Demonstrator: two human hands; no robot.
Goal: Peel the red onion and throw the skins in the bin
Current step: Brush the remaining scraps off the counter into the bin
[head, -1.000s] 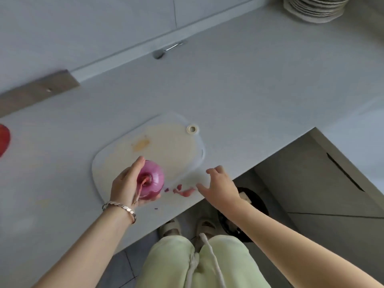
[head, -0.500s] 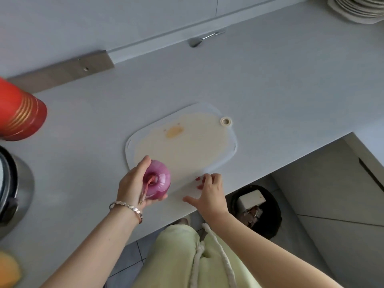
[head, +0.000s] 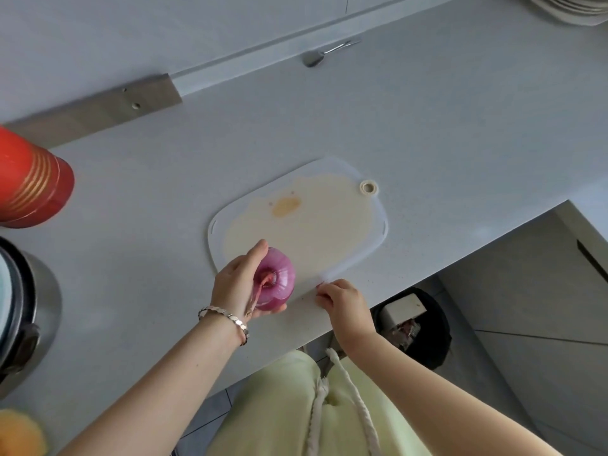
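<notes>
Red onion (head: 276, 279), round, glossy and purple with a thin strip of skin dangling from its pink end, sits just below the frame's centre, gripped in the curled fingers and thumb of the left hand (head: 235, 284) over the lower-left corner of the rounded, translucent plastic cutting board (head: 312, 225). To its right, the right hand (head: 342, 299) bunches its fingers, pinching a small reddish skin scrap (head: 318, 285) on the smooth grey countertop (head: 427, 143). Further right, below the counter's edge, stands 1 round black bin (head: 437, 350).
</notes>
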